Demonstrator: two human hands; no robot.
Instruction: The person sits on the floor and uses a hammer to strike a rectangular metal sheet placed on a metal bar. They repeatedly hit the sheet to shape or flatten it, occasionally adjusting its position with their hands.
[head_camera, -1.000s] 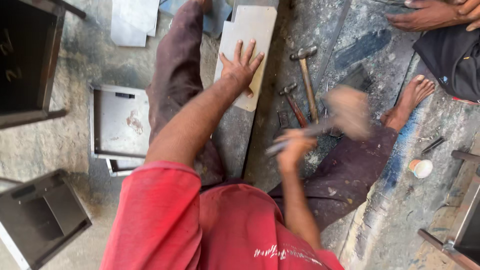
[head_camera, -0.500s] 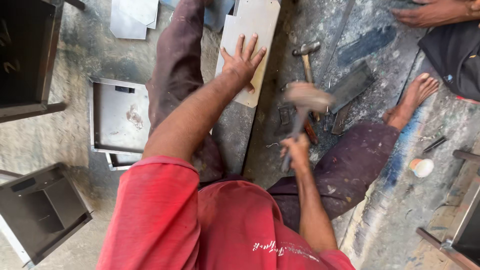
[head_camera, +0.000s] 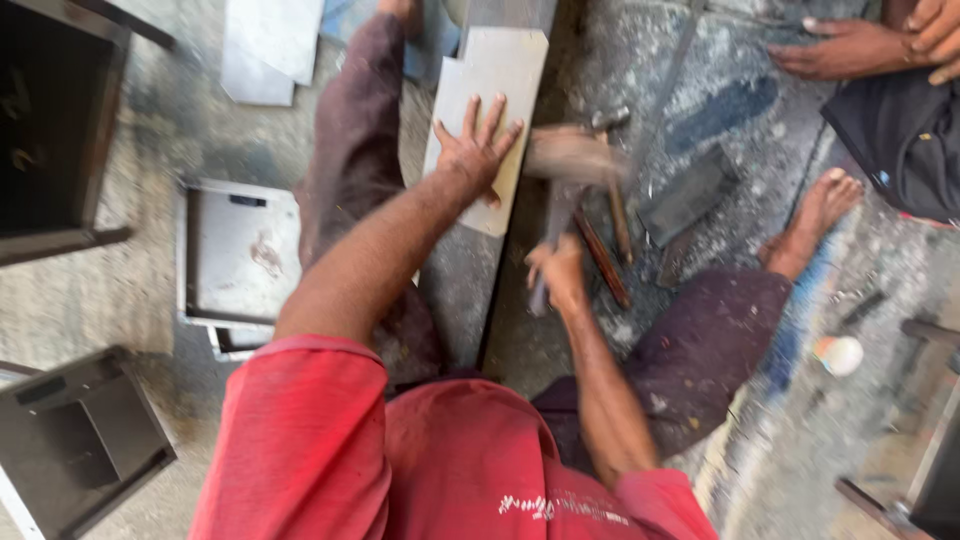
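My left hand (head_camera: 477, 152) lies flat, fingers spread, pressing a pale cut metal sheet (head_camera: 492, 80) onto a long dark steel bar (head_camera: 462, 290) that runs away from me. My right hand (head_camera: 558, 272) is closed around the handle of a wooden mallet (head_camera: 572, 158). The mallet's blurred head hangs just right of the sheet's edge, close to my left hand's fingers. I sit on the floor in a red shirt with both legs stretched to either side of the bar.
A hammer (head_camera: 612, 190) and other tools lie on the floor right of the bar. A shallow metal tray (head_camera: 238, 255) sits left, dark metal boxes (head_camera: 80, 440) beyond it. Another person's hands (head_camera: 860, 45) rest at top right. My bare foot (head_camera: 822, 205) is at right.
The mallet has swung from out at the right, in and down toward the sheet's right edge. My left hand has kept pressing the sheet.
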